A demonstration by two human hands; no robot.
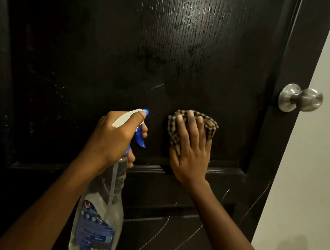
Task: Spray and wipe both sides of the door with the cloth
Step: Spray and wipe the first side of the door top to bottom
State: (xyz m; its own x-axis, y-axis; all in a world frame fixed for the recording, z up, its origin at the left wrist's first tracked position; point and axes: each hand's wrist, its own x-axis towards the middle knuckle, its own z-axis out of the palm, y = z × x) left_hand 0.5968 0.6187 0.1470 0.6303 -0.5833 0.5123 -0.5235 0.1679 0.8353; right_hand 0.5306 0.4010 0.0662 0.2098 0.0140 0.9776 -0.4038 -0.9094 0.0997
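Up close, the black door (185,57) is glistening wet; the right hand (190,154) is pressing the checked cloth (209,126) flat-fingered, the left hand (111,138) gripping the spray bottle (99,214).

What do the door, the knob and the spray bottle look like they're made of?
The door is probably wood or veneer, glossy black: vertical grain shows in the glare. The knob looks like silvery brushed metal with a soft sheen. The spray bottle is clear, see-through plastic with a blue-and-white trigger head.

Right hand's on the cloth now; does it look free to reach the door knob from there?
Probably yes. The right hand presses the cloth on the door, and nothing shows between it and the knob up to its right.
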